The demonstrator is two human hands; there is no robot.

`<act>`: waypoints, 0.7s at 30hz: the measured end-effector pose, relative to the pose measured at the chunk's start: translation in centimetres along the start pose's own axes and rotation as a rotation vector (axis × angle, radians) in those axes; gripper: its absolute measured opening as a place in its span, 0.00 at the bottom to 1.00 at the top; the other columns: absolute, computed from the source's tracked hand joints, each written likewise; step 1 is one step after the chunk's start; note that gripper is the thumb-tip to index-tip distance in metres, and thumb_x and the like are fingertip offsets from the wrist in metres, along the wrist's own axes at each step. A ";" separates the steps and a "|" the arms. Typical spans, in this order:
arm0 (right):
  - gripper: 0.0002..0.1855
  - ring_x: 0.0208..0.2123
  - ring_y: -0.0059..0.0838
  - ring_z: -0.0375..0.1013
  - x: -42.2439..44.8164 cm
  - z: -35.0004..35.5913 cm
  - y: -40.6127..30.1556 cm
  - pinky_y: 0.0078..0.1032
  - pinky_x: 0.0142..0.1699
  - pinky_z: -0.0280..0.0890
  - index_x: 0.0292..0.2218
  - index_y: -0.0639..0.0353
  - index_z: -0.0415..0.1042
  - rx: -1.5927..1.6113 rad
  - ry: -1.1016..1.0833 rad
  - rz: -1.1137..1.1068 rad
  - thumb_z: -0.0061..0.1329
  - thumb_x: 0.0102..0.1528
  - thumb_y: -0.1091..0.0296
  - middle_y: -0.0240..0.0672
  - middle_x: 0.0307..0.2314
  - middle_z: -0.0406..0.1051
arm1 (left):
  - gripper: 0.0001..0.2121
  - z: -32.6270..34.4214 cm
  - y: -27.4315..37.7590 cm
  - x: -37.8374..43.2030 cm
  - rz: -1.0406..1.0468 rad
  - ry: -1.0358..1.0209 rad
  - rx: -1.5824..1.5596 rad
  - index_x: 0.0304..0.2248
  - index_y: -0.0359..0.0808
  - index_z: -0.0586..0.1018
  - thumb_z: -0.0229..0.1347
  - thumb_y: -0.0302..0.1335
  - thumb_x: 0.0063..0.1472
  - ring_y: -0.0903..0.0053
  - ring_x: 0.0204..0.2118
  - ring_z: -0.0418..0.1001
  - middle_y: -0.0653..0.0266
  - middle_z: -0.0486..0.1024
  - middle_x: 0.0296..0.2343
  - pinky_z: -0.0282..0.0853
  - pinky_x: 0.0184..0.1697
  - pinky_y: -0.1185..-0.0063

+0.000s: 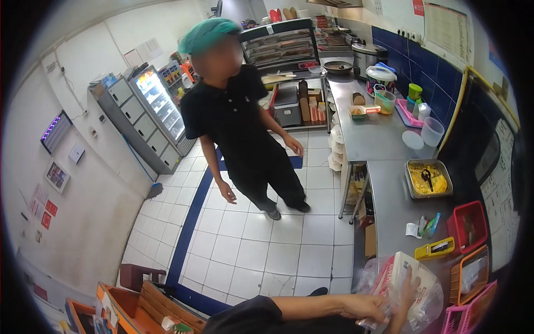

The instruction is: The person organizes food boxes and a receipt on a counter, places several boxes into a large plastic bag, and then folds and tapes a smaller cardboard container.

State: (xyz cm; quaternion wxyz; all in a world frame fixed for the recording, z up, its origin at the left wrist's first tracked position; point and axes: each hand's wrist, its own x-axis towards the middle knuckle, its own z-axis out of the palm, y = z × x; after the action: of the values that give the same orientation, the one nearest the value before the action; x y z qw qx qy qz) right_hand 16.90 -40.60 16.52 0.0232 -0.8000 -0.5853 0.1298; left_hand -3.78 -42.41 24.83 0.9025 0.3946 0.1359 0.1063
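At the bottom right, a clear plastic bag (pixel 431 294) with a white and red printed paper package (pixel 398 267) inside lies over the steel counter's edge. My left hand (pixel 369 309) grips the bunched plastic on its near side. My right hand (pixel 411 286) rests with spread fingers against the package, partly behind the plastic. A yellow holder (pixel 434 249), a small paper slip (pixel 413 230) and several pens (pixel 431 225) lie just beyond the bag on the counter (pixel 388 208).
A person (pixel 238 112) in black with a green hair cover stands on the tiled floor ahead. Along the right wall are a red basket (pixel 467 227), an orange basket (pixel 469 275), a pink basket (pixel 467 313) and a metal tray of yellow food (pixel 428 179). An orange box (pixel 125 300) stands lower left.
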 end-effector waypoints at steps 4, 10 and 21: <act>0.37 0.54 0.59 0.63 0.4 3.6 -0.5 0.43 0.57 0.61 0.64 0.41 0.52 -0.132 0.053 0.034 0.49 0.56 0.65 0.57 0.57 0.56 | 0.19 -1.5 -0.6 1.1 -0.057 -0.166 0.146 0.46 0.32 0.75 0.51 0.38 0.64 0.66 0.38 0.72 0.54 0.74 0.38 0.69 0.32 0.69; 0.36 0.54 0.59 0.62 -0.3 6.2 -0.8 0.45 0.58 0.60 0.63 0.43 0.54 -0.188 0.178 0.019 0.50 0.55 0.62 0.57 0.56 0.56 | 0.09 -0.3 1.4 0.4 0.094 -0.080 0.144 0.41 0.34 0.71 0.52 0.28 0.65 0.90 0.16 0.64 0.72 0.69 0.23 0.59 0.19 0.88; 0.35 0.55 0.59 0.61 -0.5 7.2 1.8 0.48 0.58 0.58 0.62 0.48 0.56 -0.266 0.508 -0.057 0.51 0.55 0.58 0.57 0.55 0.57 | 0.10 -0.6 2.1 0.4 0.063 -0.032 0.067 0.42 0.33 0.73 0.53 0.30 0.66 0.90 0.19 0.65 0.72 0.71 0.24 0.59 0.20 0.89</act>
State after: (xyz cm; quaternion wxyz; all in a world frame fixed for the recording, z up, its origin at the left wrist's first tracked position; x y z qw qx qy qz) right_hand 16.72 -42.49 9.37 0.0673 -0.7862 -0.5949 -0.1534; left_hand -3.72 -40.50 25.95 0.8871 0.4302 0.1124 0.1238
